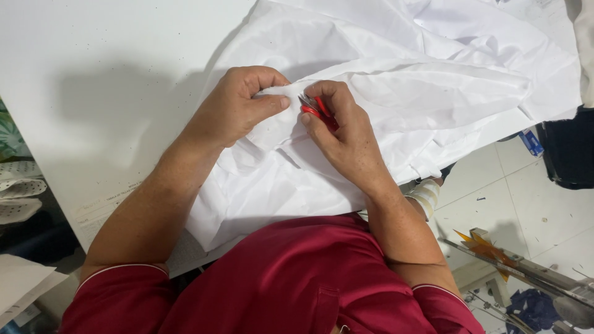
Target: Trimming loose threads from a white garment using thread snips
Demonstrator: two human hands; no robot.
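Pinching a fold of white fabric [396, 93]: left hand [238, 105], fingers closed. Right hand [343, 133], at 3 o'clock, fingers closed on red snips [317, 109]. White worktop [105, 80] beneath.

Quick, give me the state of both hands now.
Left hand: shut, pinching the white cloth.
Right hand: shut on red snips.

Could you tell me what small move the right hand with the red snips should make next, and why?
Probably a small snip at the fold. The left hand pinches a ridge of the white fabric taut, and the right hand holds the red thread snips with their tips right at that pinch, so closing the blades seems the likely next step.
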